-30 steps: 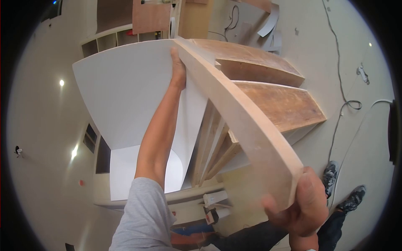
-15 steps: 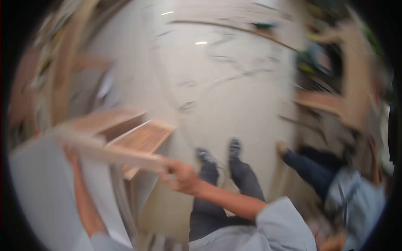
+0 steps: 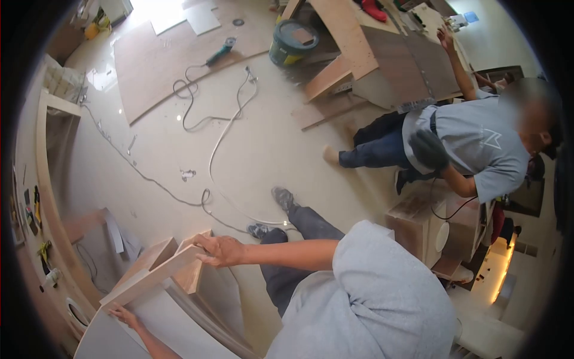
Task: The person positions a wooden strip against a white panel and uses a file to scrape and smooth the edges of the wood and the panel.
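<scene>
A long pale wooden strip lies along the edge of a white panel at the lower left. My right hand grips the strip's far right end, with the fingers bent over it. Beside the strip's left part, my left hand rests on the white panel with its fingers spread. Open wooden box-like pieces stand just beyond the strip, and curved pale edges of a cabinet show below it.
A co-worker in a grey shirt stands at the right, beside a wooden workbench. Cables run across the floor. A green power tool lies on a large board near a bucket. Hand tools lie at the far left.
The view has swung to the right, bringing the co-worker and bench further in. The strip and both my hands now appear lower. My right hand still grips the strip.
</scene>
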Demonstrator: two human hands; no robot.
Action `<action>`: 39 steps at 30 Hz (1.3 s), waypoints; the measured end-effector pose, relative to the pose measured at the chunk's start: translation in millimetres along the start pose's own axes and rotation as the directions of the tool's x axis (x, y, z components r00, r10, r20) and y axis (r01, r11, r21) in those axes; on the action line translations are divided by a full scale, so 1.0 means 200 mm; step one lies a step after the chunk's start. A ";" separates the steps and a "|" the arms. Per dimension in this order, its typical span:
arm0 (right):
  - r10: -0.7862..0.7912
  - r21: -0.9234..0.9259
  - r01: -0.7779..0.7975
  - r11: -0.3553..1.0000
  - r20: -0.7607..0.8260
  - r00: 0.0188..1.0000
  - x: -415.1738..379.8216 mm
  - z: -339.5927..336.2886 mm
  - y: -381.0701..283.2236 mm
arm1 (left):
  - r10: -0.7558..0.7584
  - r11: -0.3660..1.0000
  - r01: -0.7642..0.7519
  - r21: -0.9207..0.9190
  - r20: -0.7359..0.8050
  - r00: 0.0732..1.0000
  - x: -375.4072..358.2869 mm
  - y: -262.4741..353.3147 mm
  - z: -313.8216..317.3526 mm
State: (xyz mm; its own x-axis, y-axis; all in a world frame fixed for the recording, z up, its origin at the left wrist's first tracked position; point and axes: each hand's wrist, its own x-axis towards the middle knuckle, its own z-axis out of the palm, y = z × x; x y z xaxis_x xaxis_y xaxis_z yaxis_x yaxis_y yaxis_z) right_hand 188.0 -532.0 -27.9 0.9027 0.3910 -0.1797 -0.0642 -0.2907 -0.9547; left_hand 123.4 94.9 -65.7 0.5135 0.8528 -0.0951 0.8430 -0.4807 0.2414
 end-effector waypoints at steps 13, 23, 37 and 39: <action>0.145 -0.254 -0.116 0.960 0.098 0.985 0.00 0.02 -0.11 | 0.114 0.989 -0.102 -0.110 0.110 0.987 0.19 0.03 -0.01; 0.178 -0.494 -0.141 0.858 0.029 0.984 0.00 0.03 -0.17 | 0.105 0.991 -0.095 -0.089 0.116 0.988 0.16 0.19 -0.01; -0.839 0.069 0.912 0.405 -0.370 0.400 -0.59 -0.50 -2.01 | 0.071 0.989 -0.094 0.118 0.185 0.980 0.12 0.30 -0.02; -0.807 -0.111 0.966 0.235 -0.576 0.130 -0.56 -0.45 -2.10 | 0.084 0.987 -0.108 0.121 0.186 0.979 0.13 0.28 -0.01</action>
State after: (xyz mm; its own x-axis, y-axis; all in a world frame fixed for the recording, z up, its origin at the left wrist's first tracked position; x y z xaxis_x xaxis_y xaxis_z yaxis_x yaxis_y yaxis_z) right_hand 152.4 -531.7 413.4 0.4142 -0.2170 0.8839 0.9039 0.2122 -0.3715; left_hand 184.3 90.7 -53.5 0.6034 0.7563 -0.2527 0.7958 -0.5911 0.1313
